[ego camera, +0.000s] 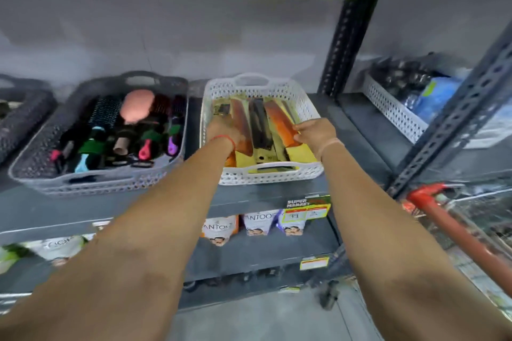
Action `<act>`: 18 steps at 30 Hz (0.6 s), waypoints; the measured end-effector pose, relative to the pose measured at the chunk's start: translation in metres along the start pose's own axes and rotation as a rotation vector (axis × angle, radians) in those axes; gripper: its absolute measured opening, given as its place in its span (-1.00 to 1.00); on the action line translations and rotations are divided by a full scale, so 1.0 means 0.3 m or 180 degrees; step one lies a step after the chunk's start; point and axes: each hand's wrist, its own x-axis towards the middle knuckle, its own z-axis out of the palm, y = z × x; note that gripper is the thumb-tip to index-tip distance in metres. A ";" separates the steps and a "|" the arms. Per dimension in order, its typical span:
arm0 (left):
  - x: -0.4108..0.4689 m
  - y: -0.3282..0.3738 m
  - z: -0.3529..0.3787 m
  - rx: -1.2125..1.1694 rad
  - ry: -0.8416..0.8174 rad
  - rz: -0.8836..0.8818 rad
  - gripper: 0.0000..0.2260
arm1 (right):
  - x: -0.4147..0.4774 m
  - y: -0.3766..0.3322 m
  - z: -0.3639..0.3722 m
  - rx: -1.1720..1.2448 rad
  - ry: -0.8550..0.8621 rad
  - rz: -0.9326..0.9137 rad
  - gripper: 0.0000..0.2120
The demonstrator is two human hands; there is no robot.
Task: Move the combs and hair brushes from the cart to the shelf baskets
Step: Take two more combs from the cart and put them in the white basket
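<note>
Both hands point(221, 130) point(315, 130) gripping brown plastic combs point(279, 119) inside white perforated basket point(277, 174); grey brush basket point(97, 183) already full; cart contents unclear.

Dark grey metal shelf point(155, 203) bearing a grey basket point(33, 171) of hair brushes, just beside it a white basket point(271, 174) of combs, another white basket point(393, 112) further right.

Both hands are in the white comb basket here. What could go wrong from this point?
1. The white basket is already packed with combs; either the left hand or the right hand pressing more in could bend the yellow packaging.
2. The basket's front edge sits near the shelf lip, so a tug might slide it off.
</note>
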 end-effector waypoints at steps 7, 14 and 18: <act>-0.023 -0.016 -0.005 0.0597 0.0145 0.0346 -0.52 | 0.006 -0.004 0.029 -0.0685 0.0037 -0.0004 -0.79; -0.167 -0.249 -0.230 -0.1669 0.1143 0.0784 -0.76 | -0.179 -0.257 0.153 -0.0320 0.0826 -0.1223 -0.74; -0.405 -0.705 -0.351 -0.1544 0.1632 0.0462 -0.72 | -0.429 -0.487 0.440 0.0713 0.0737 -0.2740 -0.84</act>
